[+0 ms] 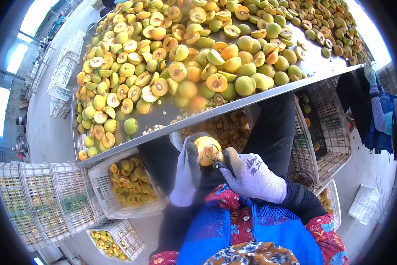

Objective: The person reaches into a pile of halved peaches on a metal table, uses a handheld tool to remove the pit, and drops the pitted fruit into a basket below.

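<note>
In my gloved left hand (187, 170) sits a yellow-orange halved fruit (206, 148), like an apricot or peach, its cut face toward my right hand. My gloved right hand (257, 176), with handwriting on its back, pinches a small tool with a dark, thin curved end (217, 155) against the cut face. The tool's handle is mostly hidden in my fingers. Both hands are above my lap, just on the near side of a metal table (172, 129). Piled on that table are many halved fruits (132, 75), some with stones still in them.
Under the table edge is a container of brownish pieces (227, 128). A white crate of fruit halves (132, 181) stands left of my legs, near stacked crates (44, 201) and another filled crate (114, 243). A tilted crate (331, 132) is at right. Another person's gloved hand (370, 76) shows far right.
</note>
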### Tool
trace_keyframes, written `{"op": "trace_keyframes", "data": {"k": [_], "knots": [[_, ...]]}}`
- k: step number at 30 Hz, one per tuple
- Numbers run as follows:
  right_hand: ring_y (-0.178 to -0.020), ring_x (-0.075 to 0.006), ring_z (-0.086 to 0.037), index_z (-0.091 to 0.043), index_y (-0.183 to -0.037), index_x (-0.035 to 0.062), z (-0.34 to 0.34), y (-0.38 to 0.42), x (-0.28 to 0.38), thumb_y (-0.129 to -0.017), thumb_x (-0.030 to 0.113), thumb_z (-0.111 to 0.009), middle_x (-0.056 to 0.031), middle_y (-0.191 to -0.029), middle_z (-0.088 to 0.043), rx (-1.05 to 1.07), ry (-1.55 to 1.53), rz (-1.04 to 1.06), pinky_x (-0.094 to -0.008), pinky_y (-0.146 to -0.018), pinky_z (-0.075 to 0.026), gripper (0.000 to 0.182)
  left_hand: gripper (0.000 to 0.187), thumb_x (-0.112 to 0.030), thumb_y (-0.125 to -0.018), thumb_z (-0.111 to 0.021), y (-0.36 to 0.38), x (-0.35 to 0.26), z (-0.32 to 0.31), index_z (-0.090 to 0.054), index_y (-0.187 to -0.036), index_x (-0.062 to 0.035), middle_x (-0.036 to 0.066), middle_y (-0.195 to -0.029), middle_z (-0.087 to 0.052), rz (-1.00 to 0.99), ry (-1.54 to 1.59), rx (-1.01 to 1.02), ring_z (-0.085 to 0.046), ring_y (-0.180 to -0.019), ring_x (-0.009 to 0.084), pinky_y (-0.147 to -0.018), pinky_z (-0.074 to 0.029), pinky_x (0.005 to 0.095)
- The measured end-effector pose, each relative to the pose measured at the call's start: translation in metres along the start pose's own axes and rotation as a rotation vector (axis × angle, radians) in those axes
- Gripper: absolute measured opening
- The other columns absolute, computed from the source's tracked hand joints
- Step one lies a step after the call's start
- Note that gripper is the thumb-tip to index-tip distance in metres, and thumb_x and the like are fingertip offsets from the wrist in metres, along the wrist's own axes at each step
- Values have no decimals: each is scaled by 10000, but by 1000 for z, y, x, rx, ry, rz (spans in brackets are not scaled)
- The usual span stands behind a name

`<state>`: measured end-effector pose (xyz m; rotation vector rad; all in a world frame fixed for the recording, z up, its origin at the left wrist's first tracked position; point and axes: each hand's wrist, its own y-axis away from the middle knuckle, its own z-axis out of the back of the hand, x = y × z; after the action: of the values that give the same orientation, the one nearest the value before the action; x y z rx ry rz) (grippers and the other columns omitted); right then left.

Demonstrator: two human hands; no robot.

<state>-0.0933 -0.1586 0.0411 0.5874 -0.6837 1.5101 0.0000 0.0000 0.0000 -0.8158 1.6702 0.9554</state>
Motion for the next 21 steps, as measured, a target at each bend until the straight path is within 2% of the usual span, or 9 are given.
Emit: {"op": "trace_keyframes", "data": {"k": [2,5,8,12,14,15,17,19,21], "knots": [[-518,-294,-625,-468,-988,-27,-1,1,-2,-928,219,-604,-109,-589,-570,18,36,14,-390,-440,-468,288,372,-337,-1060,-411,3,-3,-5,-596,-1167,-32,95,-1023,-658,41,-62,-64,-625,-967,172,-874,-485,293],[-605,-408,-619,-471,-1057,-27,0,6,-1,-904,187,-618,-184,-633,-587,97,-93,-63,-482,-509,-466,302,415,-361,-1060,-407,5,0,-12,-624,-1082,-9,75,-947,-664,-124,-319,-122,-638,-837,150,-789,-512,283],[-595,-432,-600,-479,-1070,-15,-7,9,-4,-917,195,-604,-218,-656,-586,118,-80,-54,-491,-503,-455,288,370,-283,-1063,-412,10,-1,-18,-642,-1014,2,83,-901,-668,-155,-440,-173,-634,-826,148,-768,-504,282],[-610,-295,-594,-522,-1065,-5,-5,11,-12,-966,234,-549,-159,-687,-584,139,-324,6,-414,-559,-471,260,250,-161,-1016,-431,15,-3,-27,-629,-1074,-20,176,-852,-680,-238,-573,-244,-690,-789,303,-725,-524,384],[-674,-145,-554,-572,-1011,-12,4,3,-12,-1009,229,-478,-124,-741,-579,299,-860,-258,-328,-608,-462,259,238,-156,-1006,-439,17,-7,-29,-627,-1068,-24,193,-848,-681,-300,-639,-258,-692,-797,350,-714,-527,407],[-655,-124,-490,-573,-1016,3,29,-3,2,-1021,266,-480,-75,-736,-567,495,-1066,-604,-310,-605,-440,279,230,-154,-1002,-443,17,-10,-29,-625,-1068,-28,199,-854,-679,-252,-692,-232,-686,-808,364,-714,-525,418],[-564,-62,-491,-568,-1017,54,-6,8,-21,-1039,301,-450,7,-669,-541,362,-919,-365,-256,-527,-441,275,217,-149,-994,-452,16,-15,-28,-621,-1066,-35,211,-866,-677,-155,-795,-180,-675,-831,392,-715,-522,438],[-494,-60,-471,-567,-988,72,-27,20,-29,-1040,315,-458,6,-642,-518,217,-782,-169,-242,-455,-407,272,195,-121,-977,-465,16,-7,-28,-614,-1072,-40,227,-889,-673,-182,-908,-190,-659,-844,416,-720,-519,461],[-432,-61,-444,-563,-957,83,-23,21,-32,-1037,332,-473,6,-620,-503,289,-1057,-307,-230,-396,-366,277,192,-99,-966,-470,15,-3,-29,-612,-1080,-36,233,-892,-670,-210,-916,-140,-656,-839,423,-727,-522,460]]}}
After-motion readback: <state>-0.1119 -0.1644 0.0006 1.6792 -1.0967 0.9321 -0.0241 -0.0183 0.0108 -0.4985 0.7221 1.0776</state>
